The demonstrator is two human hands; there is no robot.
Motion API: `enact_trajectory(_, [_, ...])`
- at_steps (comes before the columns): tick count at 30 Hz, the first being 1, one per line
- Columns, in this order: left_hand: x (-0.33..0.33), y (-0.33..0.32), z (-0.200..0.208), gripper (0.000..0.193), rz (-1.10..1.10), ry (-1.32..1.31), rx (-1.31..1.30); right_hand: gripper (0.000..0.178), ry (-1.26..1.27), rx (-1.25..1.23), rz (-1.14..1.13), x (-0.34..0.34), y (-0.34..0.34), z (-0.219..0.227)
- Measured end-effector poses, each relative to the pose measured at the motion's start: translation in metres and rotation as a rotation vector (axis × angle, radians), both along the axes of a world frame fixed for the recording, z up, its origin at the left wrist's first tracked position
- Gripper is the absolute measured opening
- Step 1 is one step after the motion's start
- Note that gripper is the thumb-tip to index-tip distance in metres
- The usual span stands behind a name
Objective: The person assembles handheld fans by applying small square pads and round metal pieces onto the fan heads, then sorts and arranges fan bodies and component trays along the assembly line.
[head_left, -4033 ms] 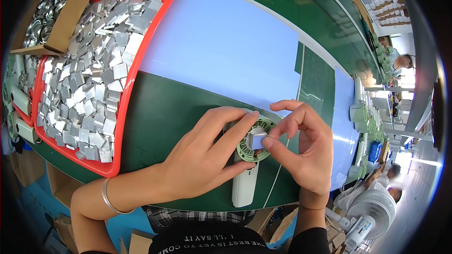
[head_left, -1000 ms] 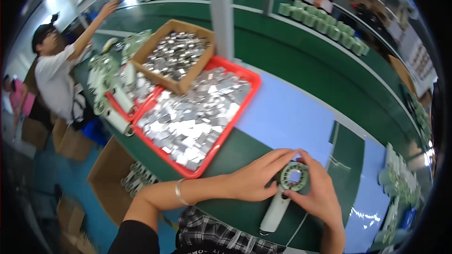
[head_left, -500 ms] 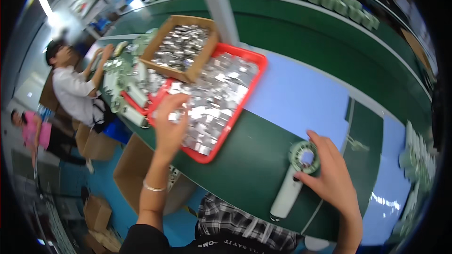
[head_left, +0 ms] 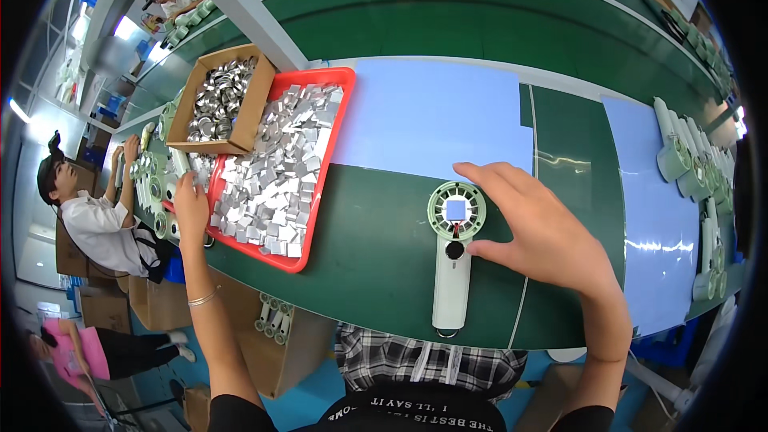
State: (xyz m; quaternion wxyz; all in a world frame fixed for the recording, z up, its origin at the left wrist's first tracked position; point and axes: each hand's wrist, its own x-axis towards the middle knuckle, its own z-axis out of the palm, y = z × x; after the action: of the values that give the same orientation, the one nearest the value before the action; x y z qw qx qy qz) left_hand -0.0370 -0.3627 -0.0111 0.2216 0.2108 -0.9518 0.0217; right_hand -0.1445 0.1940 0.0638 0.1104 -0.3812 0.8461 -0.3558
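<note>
A pale green and white handheld fan lies on the green table, its head away from me. The round head is uncovered, with a blue-white square piece at its centre and a black knob below. My right hand is open and curved beside it, thumb tip close to the knob, fingers apart. My left hand is past the left edge of the red tray, by several more fan parts. Its fingers are drawn together by a pale handle; what they hold is hidden.
Small silver metal pieces fill the red tray. A cardboard box of metal rings overlaps its far left corner. A blue sheet covers the table beyond the fan. More fans line the right side. A co-worker works at far left.
My left hand has gone from above the red tray to beyond its left edge. My view has turned, so the fan now appears upright. My right hand stays beside its head.
</note>
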Motion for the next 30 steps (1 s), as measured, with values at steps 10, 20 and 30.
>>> enact_trajectory(10, [-0.001,-0.006,0.000,0.026,-0.027,0.008,0.118,0.059,0.055,0.022,0.012,0.000,-0.006,0.009])
enact_trajectory(20, [-0.051,0.033,0.070,0.015,-0.200,0.493,0.002,0.058,0.084,0.095,-0.028,0.008,-0.005,0.004])
enact_trajectory(30, [-0.111,0.015,0.063,0.019,0.102,-0.078,-0.097,0.060,0.163,0.076,-0.002,0.008,-0.006,0.006])
